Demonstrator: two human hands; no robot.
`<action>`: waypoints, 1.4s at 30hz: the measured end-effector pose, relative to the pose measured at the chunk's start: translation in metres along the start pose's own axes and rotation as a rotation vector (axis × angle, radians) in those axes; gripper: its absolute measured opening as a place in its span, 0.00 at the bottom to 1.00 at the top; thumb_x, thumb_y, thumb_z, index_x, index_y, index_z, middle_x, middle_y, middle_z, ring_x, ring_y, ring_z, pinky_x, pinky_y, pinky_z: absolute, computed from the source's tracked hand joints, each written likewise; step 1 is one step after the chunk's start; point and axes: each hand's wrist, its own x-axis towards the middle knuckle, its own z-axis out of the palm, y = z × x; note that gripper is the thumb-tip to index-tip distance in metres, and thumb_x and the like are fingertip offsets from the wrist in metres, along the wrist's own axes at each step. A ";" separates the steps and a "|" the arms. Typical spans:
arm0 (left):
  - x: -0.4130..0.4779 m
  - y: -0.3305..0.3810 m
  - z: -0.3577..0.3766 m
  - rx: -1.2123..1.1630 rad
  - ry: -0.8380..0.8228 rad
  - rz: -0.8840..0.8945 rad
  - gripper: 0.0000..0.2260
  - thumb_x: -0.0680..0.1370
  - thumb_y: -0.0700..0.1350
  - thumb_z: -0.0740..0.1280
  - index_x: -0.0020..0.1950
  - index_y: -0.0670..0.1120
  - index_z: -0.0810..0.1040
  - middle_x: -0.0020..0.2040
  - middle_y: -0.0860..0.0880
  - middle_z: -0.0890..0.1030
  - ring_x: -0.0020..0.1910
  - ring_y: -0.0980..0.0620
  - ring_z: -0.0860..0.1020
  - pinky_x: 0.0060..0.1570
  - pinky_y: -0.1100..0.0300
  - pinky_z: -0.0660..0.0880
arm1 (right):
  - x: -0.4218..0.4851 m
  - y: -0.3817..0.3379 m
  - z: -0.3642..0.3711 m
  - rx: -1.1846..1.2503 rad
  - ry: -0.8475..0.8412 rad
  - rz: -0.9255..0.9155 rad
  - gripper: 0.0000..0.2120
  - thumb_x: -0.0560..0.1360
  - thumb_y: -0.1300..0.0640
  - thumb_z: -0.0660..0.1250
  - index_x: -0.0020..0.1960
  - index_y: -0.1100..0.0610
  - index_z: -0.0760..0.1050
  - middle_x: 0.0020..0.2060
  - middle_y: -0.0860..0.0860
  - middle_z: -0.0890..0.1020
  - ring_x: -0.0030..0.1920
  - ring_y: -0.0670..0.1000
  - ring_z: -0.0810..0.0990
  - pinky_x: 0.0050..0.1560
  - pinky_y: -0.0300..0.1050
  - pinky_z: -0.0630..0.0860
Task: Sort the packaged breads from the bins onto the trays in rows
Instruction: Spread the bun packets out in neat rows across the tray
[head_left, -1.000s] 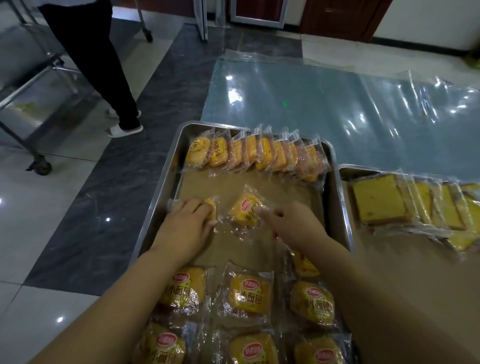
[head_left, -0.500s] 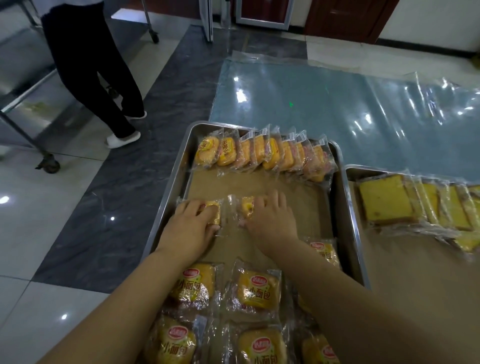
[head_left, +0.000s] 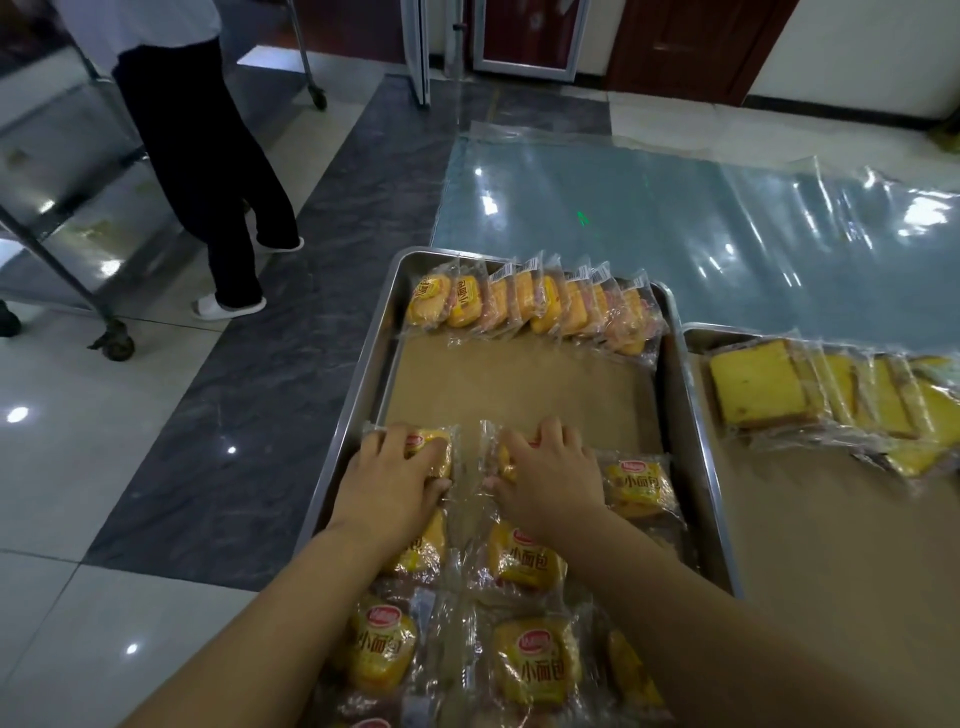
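Observation:
A steel tray (head_left: 349, 410) lined with brown paper holds a leaning row of yellow packaged buns (head_left: 530, 306) along its far end. My left hand (head_left: 392, 480) grips one packaged bun (head_left: 434, 449) at the tray's left side. My right hand (head_left: 545, 473) lies over a second packaged bun (head_left: 501, 457) just to its right, fingers curled on the wrapper. Several loose buns (head_left: 524, 561) lie flat in the near part of the tray, partly under my arms. One more bun (head_left: 636, 486) sits to the right of my right hand.
A second tray (head_left: 698, 338) on the right holds a row of packaged yellow cake slices (head_left: 753, 384). Clear plastic sheeting (head_left: 675, 218) covers the floor beyond. A person (head_left: 208, 171) stands at far left beside a wheeled steel rack (head_left: 67, 244).
Both hands have drawn their buns back toward me, away from the far row. The person at the left has stepped closer to the rack.

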 end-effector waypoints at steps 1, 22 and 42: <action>-0.002 -0.001 -0.001 -0.001 -0.004 0.006 0.19 0.77 0.58 0.59 0.67 0.59 0.64 0.68 0.48 0.64 0.64 0.46 0.63 0.61 0.51 0.67 | -0.002 0.000 -0.002 0.013 -0.004 0.003 0.24 0.74 0.38 0.60 0.66 0.46 0.61 0.65 0.58 0.64 0.64 0.60 0.64 0.61 0.56 0.67; 0.152 -0.015 -0.055 -0.158 0.211 -0.001 0.23 0.77 0.54 0.63 0.70 0.51 0.63 0.66 0.47 0.68 0.63 0.47 0.68 0.59 0.52 0.70 | 0.156 -0.010 -0.075 -0.200 0.256 -0.256 0.21 0.74 0.58 0.64 0.66 0.51 0.67 0.64 0.57 0.69 0.65 0.59 0.65 0.63 0.58 0.67; 0.075 -0.033 -0.049 -0.349 0.242 0.059 0.15 0.77 0.40 0.61 0.63 0.50 0.74 0.56 0.48 0.78 0.44 0.50 0.77 0.43 0.57 0.75 | 0.072 0.010 -0.054 0.331 0.788 -0.458 0.06 0.75 0.61 0.68 0.48 0.62 0.81 0.40 0.54 0.80 0.40 0.53 0.77 0.38 0.44 0.75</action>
